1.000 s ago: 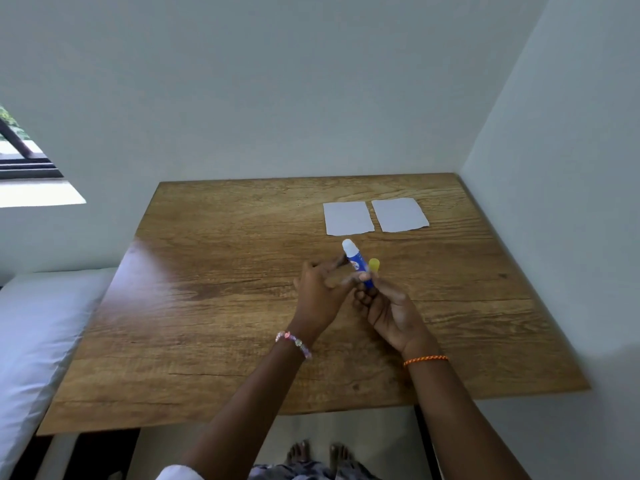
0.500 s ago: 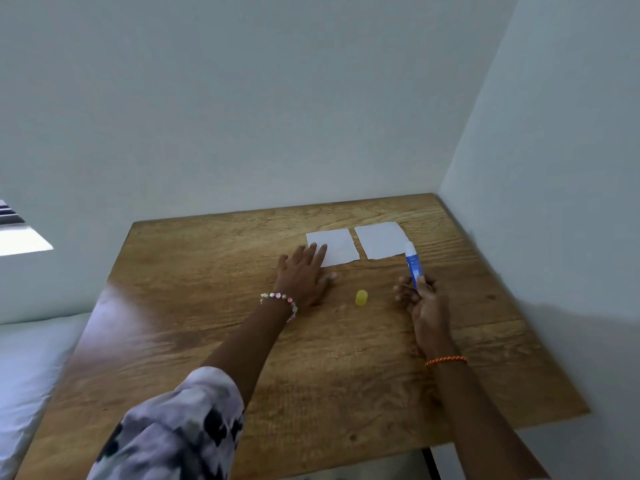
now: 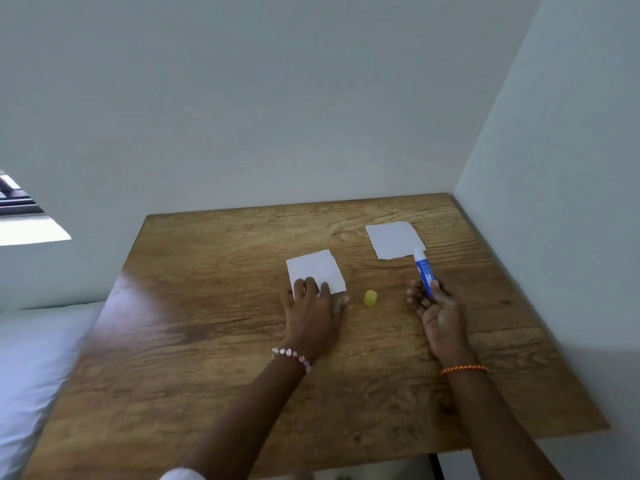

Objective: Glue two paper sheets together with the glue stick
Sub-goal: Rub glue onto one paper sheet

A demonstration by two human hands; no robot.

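Observation:
Two small white paper sheets lie on the wooden table (image 3: pixel 214 358). The nearer sheet (image 3: pixel 313 269) is at the table's middle, and my left hand (image 3: pixel 310 315) rests flat with its fingertips pressing on that sheet's near edge. The far sheet (image 3: pixel 394 240) lies near the back right corner. My right hand (image 3: pixel 438 313) holds the blue glue stick (image 3: pixel 424 271) upright, uncapped, its white tip overlapping the far sheet's near right corner. The yellow cap (image 3: pixel 370 298) stands on the table between my hands.
The table sits in a corner, with white walls (image 3: pixel 554 202) behind it and along its right side. A white bed (image 3: pixel 34 368) lies off the left edge. A window (image 3: pixel 17 199) shows at the far left.
The cap came off and was set on the table. My left hand reached to the nearer sheet and slid it toward me, away from the other sheet. My right hand carried the glue stick right.

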